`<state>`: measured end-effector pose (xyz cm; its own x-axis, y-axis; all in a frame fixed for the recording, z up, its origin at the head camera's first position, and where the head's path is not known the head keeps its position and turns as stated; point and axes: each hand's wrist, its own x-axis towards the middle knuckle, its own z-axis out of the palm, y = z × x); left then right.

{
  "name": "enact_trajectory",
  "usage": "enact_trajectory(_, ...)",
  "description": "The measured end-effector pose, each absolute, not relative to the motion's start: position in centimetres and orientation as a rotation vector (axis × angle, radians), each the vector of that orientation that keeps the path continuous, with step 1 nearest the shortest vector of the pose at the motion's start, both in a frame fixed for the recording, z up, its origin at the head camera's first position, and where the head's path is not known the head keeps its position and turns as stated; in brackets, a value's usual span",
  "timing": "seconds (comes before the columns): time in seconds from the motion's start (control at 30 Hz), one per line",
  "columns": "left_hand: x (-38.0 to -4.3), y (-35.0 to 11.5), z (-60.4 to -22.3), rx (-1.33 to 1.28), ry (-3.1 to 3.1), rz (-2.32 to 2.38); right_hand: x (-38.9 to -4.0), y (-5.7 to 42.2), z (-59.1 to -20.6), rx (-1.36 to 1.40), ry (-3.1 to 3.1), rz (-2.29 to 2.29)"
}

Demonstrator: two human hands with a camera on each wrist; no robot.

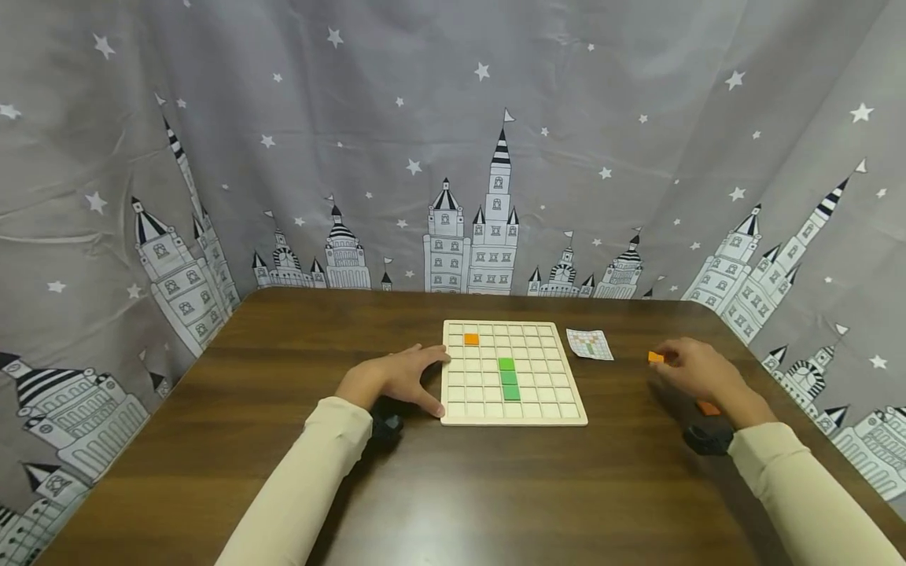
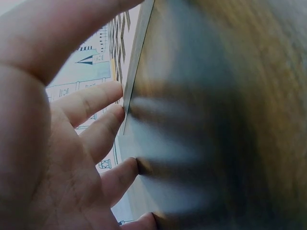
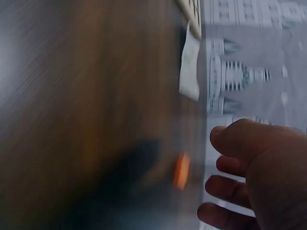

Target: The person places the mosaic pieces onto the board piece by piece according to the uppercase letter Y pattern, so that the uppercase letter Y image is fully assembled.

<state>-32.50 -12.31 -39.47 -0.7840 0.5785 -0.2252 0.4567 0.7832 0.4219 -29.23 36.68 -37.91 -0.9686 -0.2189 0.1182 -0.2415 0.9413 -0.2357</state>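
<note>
A pale square grid board (image 1: 513,421) lies on the table, with one orange square tile (image 1: 471,339) near its far left and a column of three green tiles (image 1: 509,378) near its middle. My left hand (image 1: 403,379) is at the board's left edge, fingers and thumb spread and fairly straight against it. In the left wrist view, fingertips (image 2: 119,90) meet the board's side. My right hand (image 1: 701,371) hovers at the right, loosely bent, beside an orange tile (image 1: 656,357). The right wrist view shows that tile (image 3: 181,170) on the table, apart from the fingers.
A small paper card (image 1: 590,344) printed with a coloured grid lies right of the board. Another orange piece (image 1: 707,408) shows partly under my right wrist. A grey castle-patterned curtain (image 1: 453,157) hangs behind the wooden table (image 1: 510,487).
</note>
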Motion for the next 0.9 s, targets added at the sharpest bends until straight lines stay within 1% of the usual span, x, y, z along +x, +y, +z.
enact_trajectory(0.17, -32.6, -12.7, -39.7, 0.788, 2.633, 0.5, -26.1, 40.2, -39.3, 0.176, -3.025, 0.402)
enact_trajectory(0.37, -32.7, -12.4, -39.5, 0.801, 2.629, 0.512, -23.9, 42.0, -41.2, 0.058, -2.974, 0.436)
enact_trajectory(0.6, -32.4, -12.4, -39.6, 0.801, 2.625, 0.51, -23.6, 41.8, -41.5, 0.09, -2.927, 0.437)
enact_trajectory(0.8, -32.4, -12.4, -39.5, 0.792, 2.617, 0.514, -23.5, 41.7, -40.9, -0.001, -2.982, 0.418)
enact_trajectory(0.9, -32.5, -12.4, -39.5, 0.783, 2.622, 0.51, -23.6, 41.7, -40.7, -0.003, -2.999, 0.415)
